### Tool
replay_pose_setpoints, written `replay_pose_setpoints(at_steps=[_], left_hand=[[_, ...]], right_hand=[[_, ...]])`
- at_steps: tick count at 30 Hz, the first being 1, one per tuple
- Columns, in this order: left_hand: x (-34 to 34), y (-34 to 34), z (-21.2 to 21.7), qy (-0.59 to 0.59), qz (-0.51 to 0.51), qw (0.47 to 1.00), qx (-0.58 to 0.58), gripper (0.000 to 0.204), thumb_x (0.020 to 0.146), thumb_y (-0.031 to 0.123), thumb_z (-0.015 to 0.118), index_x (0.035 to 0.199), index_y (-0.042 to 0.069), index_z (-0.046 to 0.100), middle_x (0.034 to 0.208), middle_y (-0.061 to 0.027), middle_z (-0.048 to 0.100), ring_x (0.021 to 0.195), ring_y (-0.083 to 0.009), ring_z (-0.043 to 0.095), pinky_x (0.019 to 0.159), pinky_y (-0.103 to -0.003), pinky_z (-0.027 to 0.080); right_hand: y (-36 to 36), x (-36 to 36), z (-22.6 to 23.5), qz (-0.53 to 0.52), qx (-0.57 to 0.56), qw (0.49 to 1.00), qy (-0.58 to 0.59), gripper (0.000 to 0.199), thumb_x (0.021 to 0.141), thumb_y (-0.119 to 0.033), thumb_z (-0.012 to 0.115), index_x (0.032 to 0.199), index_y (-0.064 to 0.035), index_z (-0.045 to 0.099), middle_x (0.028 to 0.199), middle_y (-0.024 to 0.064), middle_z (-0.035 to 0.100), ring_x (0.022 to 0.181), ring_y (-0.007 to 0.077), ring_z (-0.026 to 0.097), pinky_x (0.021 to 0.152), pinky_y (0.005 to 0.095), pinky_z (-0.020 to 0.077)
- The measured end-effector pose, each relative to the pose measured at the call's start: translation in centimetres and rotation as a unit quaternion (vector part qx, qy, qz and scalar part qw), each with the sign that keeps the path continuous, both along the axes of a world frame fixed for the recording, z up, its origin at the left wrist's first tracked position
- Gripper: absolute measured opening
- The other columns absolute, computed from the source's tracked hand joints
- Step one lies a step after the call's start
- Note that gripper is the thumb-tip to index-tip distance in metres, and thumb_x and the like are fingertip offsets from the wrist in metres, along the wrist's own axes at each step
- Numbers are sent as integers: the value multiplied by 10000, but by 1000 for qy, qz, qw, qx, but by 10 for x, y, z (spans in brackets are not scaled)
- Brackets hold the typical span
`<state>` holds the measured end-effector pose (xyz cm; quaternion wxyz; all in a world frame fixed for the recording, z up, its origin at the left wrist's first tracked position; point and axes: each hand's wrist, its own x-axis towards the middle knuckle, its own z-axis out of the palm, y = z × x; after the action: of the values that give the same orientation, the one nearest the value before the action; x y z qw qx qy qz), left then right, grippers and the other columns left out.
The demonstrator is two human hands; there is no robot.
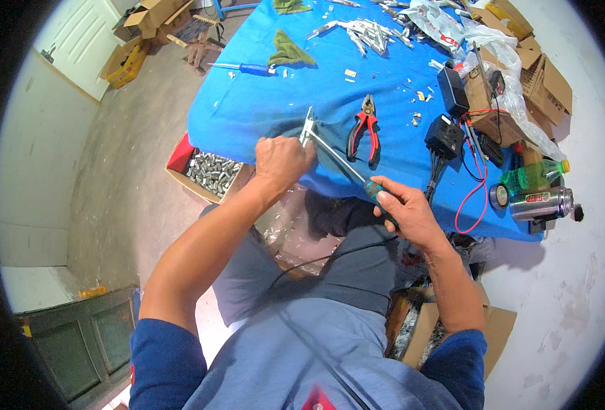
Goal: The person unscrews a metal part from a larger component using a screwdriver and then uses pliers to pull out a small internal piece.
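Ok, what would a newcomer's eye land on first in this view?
Probably the bright blue cloth over the table, with red-and-black pliers lying on it just beyond the right hand. At its near edge, the left hand holds a small silvery piece, which the tip of the right hand's screwdriver appears to meet. By the near left corner, an open box holds many metal bits.

"What sort of place is this?"
"A small workshop, seemingly: a long-shafted tool in use, pliers on the cloth-covered counter, a box of small metal parts by its edge."
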<state>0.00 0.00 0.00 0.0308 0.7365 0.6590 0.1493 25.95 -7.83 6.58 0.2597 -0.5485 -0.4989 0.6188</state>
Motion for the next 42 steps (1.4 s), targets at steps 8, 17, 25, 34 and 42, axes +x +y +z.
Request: replay_pose_setpoints(at_steps=[8, 17, 25, 34, 42], left_hand=[[2, -3, 1, -8, -7, 1000, -10, 489, 895, 434, 571, 639, 42, 713, 635, -198, 657, 586, -363, 654, 617, -470, 467], [-2, 1, 6, -15, -11, 1000, -7, 476, 888, 409, 579, 644, 24, 713, 640, -221, 652, 598, -380, 657, 612, -475, 490], [0, 6, 4, -28, -9, 999, 25, 499, 882, 398, 589, 603, -3, 686, 583, -239, 610, 538, -396, 634, 537, -473, 505], [-1, 7, -2, -14, 9, 1000, 26, 495, 875, 417, 591, 629, 2, 700, 606, -238, 622, 570, -400, 646, 568, -482, 514], [-1, 3, 1, -12, 13, 1000, 12, 518, 876, 446, 589, 640, -1, 698, 620, -239, 625, 592, -401, 649, 582, -484, 510]], right_hand=[[5, 6, 13, -3, -34, 999, -5, 393, 983, -237, 592, 1337, -66, 581, 776, 6, 606, 536, 32, 476, 477, 188, 398], [22, 5, 18, 26, -30, 999, -12, 401, 984, -242, 588, 1335, -48, 579, 763, -2, 604, 531, 29, 468, 474, 189, 386], [24, -6, 5, 104, 283, 936, -182, 336, 955, -223, 590, 1257, -77, 613, 683, 119, 608, 587, 244, 598, 532, 380, 463], [31, 0, 10, 37, -34, 999, -18, 411, 977, -250, 578, 1348, -73, 573, 737, -12, 589, 520, 23, 463, 467, 198, 382], [11, -6, -21, 98, 464, 837, -274, 350, 882, -143, 631, 1230, -110, 639, 767, 167, 634, 597, 272, 631, 508, 359, 502]])
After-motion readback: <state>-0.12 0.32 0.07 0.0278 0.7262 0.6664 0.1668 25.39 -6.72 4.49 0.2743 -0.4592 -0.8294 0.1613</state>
